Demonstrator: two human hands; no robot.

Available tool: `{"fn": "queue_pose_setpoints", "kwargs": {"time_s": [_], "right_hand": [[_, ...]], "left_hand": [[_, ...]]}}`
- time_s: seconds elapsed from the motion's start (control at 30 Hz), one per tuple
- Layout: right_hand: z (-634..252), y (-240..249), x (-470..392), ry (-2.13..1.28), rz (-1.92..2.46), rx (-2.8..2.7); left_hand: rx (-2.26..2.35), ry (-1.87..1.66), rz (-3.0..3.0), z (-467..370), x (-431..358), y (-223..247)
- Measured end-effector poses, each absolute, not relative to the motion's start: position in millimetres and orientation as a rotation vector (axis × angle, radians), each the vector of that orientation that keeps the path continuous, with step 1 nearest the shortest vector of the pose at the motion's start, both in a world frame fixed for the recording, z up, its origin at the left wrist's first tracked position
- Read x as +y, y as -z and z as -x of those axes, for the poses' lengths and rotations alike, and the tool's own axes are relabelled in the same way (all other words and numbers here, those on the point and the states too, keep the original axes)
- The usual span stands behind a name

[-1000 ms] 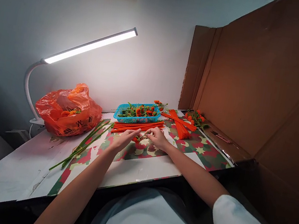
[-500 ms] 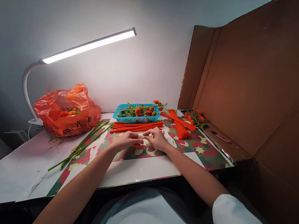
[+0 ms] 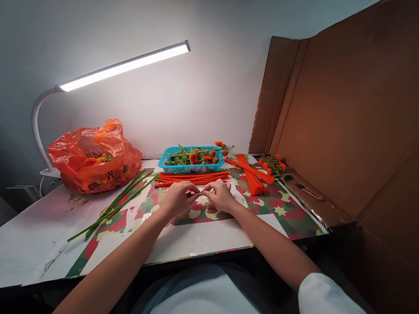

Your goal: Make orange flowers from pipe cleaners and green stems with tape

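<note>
My left hand and my right hand meet above the patterned mat, fingertips pinched close together. Between them is a small, thin piece, too tiny to name. Just behind the hands lies a row of orange pipe-cleaner-like stems. Past that row stands a blue basket of orange flowers with green stems. To the right, more orange stems lie in crossed bundles. Left of my hands, a bunch of long green stems rests on the table.
An orange plastic bag with flowers inside stands at the left, below a lit lamp. Orange flowers and a pink cutter lie at the right, by a tall cardboard wall. The camouflage mat covers the table's middle.
My left hand has shifted slightly right and turned, its back now more toward me. My right hand stays nearly in place, still pinching. The surroundings are unchanged.
</note>
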State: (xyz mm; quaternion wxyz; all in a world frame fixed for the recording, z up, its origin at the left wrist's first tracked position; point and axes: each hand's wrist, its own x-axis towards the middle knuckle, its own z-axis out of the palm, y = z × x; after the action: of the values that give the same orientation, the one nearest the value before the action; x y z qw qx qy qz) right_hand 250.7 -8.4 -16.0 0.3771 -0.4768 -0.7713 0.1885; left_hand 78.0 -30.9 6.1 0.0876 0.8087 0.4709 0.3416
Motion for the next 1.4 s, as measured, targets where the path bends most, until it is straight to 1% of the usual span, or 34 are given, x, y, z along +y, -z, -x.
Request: {"fn": "queue_pose_setpoints", "kwargs": {"time_s": [0.1,0.23,0.33,0.43,0.63,0.73,0.87,0.93,1.03,1.13,1.27,1.33,1.4], "right_hand": [[-251,15,-10,-0.529,1.228,-1.913],[-254,17,-8,-0.647,1.104,-1.868],[-257,21,-4,-0.675,1.043,-1.863],[-258,23,1,-0.735,0.977,-1.869],[-258,21,5,-0.92,0.835,-1.859],[-257,21,6,-0.954,0.86,-1.849],[-255,25,8,-0.924,0.922,-1.816],[-253,26,8,-0.916,0.934,-1.813],[-252,25,6,-0.881,0.977,-1.807],[-252,22,2,-0.752,1.048,-1.81],[-255,17,-5,-0.564,1.104,-1.857],[-257,15,-7,-0.551,1.101,-1.885],[-259,14,-8,-0.607,1.083,-1.906]], "left_hand": [[1.438,-1.001,-2.41,-78,-29,-5],[1.311,-0.911,-2.062,-75,-26,-3],[1.168,-0.846,-1.806,-74,-26,-2],[1.095,-0.828,-1.666,-73,-27,-2],[1.094,-0.793,-1.715,-73,-29,-7],[1.172,-0.86,-1.867,-77,-31,-7],[1.311,-1.097,-2.166,-83,-33,-3],[1.393,-1.154,-2.31,-84,-33,-3],[1.521,-1.082,-2.466,-84,-32,-6],[1.608,-1.022,-2.541,-84,-33,-9],[1.615,-0.96,-2.47,-83,-32,-7],[1.494,-0.893,-2.314,-81,-29,-5],[1.305,-0.813,-2.099,-76,-26,-3]]}}
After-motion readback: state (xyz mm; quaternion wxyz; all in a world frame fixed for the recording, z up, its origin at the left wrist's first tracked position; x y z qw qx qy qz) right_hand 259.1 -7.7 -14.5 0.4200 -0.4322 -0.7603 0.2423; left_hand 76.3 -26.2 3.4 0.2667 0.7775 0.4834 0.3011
